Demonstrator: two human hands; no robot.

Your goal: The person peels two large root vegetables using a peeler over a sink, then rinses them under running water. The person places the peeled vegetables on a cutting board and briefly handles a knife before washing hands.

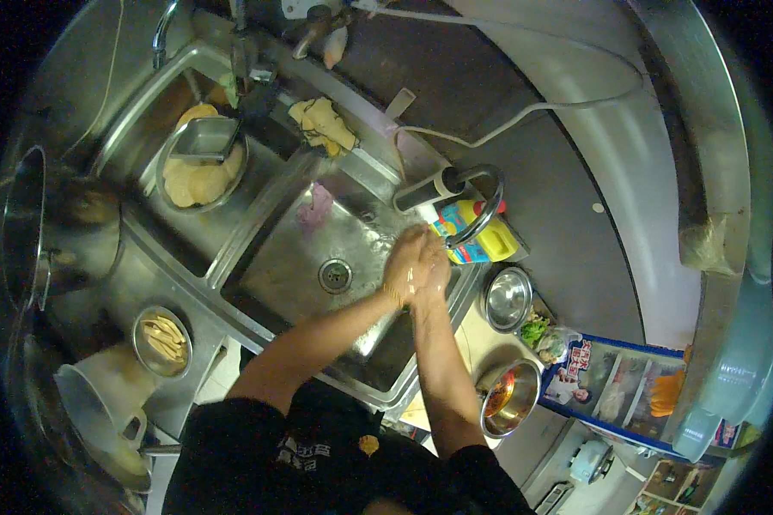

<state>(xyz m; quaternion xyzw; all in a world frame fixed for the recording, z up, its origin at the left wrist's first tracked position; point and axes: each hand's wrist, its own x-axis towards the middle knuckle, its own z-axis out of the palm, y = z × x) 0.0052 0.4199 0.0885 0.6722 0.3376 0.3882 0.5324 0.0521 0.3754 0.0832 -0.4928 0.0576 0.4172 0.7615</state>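
Wet and pressed together, my left hand [403, 269] and my right hand [436, 273] meet at the right side of the steel sink basin [288, 287], beside the end of the curved faucet [495, 199]. The left hand is closed against the right one, overlapping it; the right hand's fingers are mostly hidden. No object shows between them. Just beyond them lies a yellow bottle [497, 240] with a blue label and red cap. In the basin are a round drain [335, 275] and a pinkish cloth-like scrap [314, 209].
A left basin holds a bowl [161, 176] with pale food and a steel container [204, 138]. A yellowish cloth [322, 125] lies on the sink's back rim. Steel bowls [508, 299] stand at right. At left are a bowl of pale strips [164, 339], a large pot [82, 227] and a plastic jug [103, 399].
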